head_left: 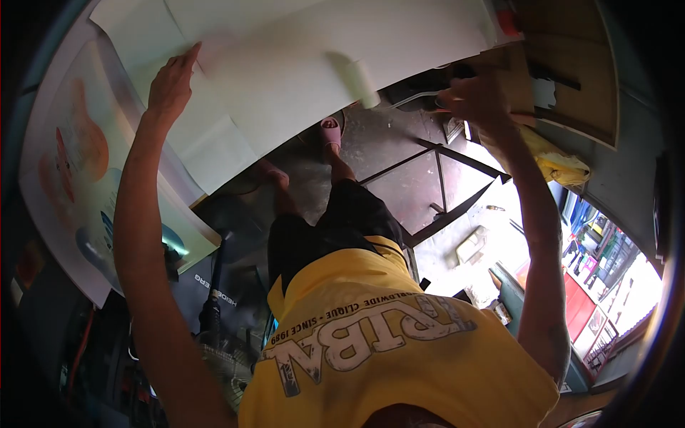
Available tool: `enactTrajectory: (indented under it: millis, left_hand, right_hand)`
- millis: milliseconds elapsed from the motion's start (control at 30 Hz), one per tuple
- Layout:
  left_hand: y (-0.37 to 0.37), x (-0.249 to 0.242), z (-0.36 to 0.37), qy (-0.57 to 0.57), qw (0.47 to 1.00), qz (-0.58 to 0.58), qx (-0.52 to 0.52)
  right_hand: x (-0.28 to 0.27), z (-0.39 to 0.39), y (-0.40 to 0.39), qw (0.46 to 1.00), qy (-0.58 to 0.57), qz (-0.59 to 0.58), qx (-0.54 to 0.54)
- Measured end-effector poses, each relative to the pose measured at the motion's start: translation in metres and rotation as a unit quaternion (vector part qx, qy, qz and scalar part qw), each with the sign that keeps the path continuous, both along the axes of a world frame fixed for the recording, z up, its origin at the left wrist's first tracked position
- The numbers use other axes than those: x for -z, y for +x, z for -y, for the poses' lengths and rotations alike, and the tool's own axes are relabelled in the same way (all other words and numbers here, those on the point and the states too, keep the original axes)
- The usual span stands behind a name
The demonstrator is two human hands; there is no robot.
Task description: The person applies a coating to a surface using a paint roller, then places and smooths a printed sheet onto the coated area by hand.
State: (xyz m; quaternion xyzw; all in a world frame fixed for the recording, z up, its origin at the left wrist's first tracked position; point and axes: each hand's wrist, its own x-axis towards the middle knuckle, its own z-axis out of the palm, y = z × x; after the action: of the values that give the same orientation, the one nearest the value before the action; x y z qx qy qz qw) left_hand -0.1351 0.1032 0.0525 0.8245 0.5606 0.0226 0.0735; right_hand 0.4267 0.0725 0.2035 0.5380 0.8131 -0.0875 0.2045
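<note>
My right hand (474, 100) is closed around the handle end of a paint roller, somewhat blurred and in shadow. The roller's bent metal rod (417, 98) runs left to its pale sleeve (362, 83), which meets the lower edge of a large white sheet (285, 78). On the left part of that sheet rests my left hand (173, 82), index finger stretched out toward the top and nothing visible in it. A picture with orange and blue shapes (93, 150) lies left of the sheet, near my left forearm.
A dark metal frame (442, 178) stands on the floor by my feet. Yellow fabric (553, 157) hangs below a brown panel (578, 71) at right. A black machine marked with white letters (214, 292) is at lower left. Bright daylight enters at right.
</note>
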Motion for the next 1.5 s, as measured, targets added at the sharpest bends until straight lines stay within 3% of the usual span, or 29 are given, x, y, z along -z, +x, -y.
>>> enactTrajectory:
  millis: [33, 100, 167, 300, 400, 500, 533, 767, 1000, 1133, 1233, 1400, 1500]
  left_hand:
    - [0.0, 0.001, 0.0, -0.003, 1.0, 0.002, -0.004]
    - [0.002, 0.002, 0.001, -0.006, 1.0, 0.008, -0.006]
    - [0.001, 0.003, 0.0, -0.007, 1.0, 0.014, -0.002]
    - [0.006, 0.004, -0.002, 0.015, 1.0, 0.011, 0.002]
    - [-0.005, 0.015, 0.0, 0.047, 0.999, 0.003, 0.023]
    - [-0.004, 0.018, -0.001, 0.056, 0.998, 0.004, 0.025]
    - [-0.004, 0.02, -0.002, 0.055, 0.998, 0.001, 0.022]
    - [-0.005, 0.016, -0.005, 0.046, 0.998, -0.034, 0.026]
    - [-0.007, 0.019, -0.002, 0.011, 0.999, -0.042, -0.001]
    - [0.004, 0.005, -0.004, -0.025, 0.993, -0.112, -0.017]
    - [0.004, 0.009, -0.009, -0.006, 0.993, -0.119, 0.005]
    - [-0.003, 0.021, -0.014, 0.017, 0.995, -0.101, 0.023]
    - [0.0, 0.023, -0.013, 0.016, 0.993, -0.116, 0.03]
  right_hand:
    - [-0.019, -0.003, 0.001, 0.999, -0.001, -0.006, 0.051]
    - [-0.015, -0.022, 0.052, 0.995, 0.052, 0.082, -0.009]
    - [-0.022, -0.03, 0.074, 0.995, 0.057, 0.081, 0.026]
    - [-0.029, -0.033, 0.063, 0.987, 0.101, 0.123, 0.002]
    - [-0.021, -0.035, 0.026, 0.99, 0.08, 0.078, -0.089]
    - [-0.004, -0.02, -0.019, 0.972, 0.103, -0.064, -0.2]
    - [-0.002, -0.015, -0.044, 0.979, 0.077, -0.023, -0.188]
    - [0.005, 0.04, -0.2, 0.992, -0.011, -0.029, -0.125]
    - [-0.011, 0.014, -0.131, 0.996, 0.021, 0.046, -0.072]
    - [-0.022, 0.02, -0.163, 0.99, 0.056, 0.027, -0.129]
    - [-0.017, 0.034, -0.219, 0.991, -0.029, 0.052, -0.12]
    - [-0.022, 0.017, -0.168, 0.989, 0.046, 0.113, -0.085]
    - [-0.029, 0.017, -0.164, 0.987, 0.027, 0.143, -0.061]
